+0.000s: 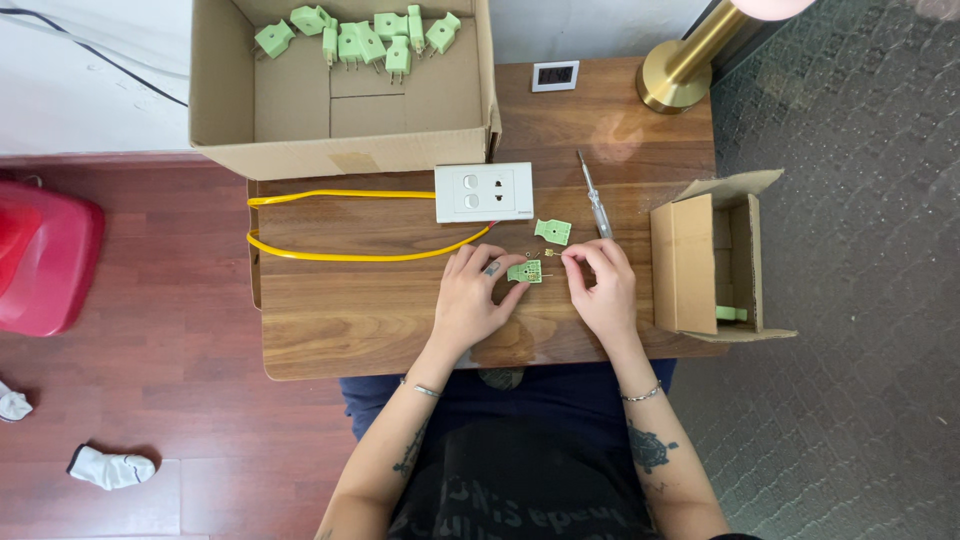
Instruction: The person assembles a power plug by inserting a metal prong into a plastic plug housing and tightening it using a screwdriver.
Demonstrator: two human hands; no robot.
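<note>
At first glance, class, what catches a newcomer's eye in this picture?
Two hands meet at the middle of the wooden table: the left hand steadies a small green plug half, the right hand pinches a tiny part beside it. Behind lie a white socket plate with a yellow cable, and a cardboard box of green plugs.

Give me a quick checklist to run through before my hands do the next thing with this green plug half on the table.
1. Left hand steadies the open green plug half: ok.
2. Right hand pinches a small part beside it: ok; which part, cannot tell.
3. Cover half apart, within reach: ok.
4. Screwdriver lies free on the table: ok.
5. Yellow cable away from the plug half: ok.
6. All small metal parts present: cannot tell.
</note>
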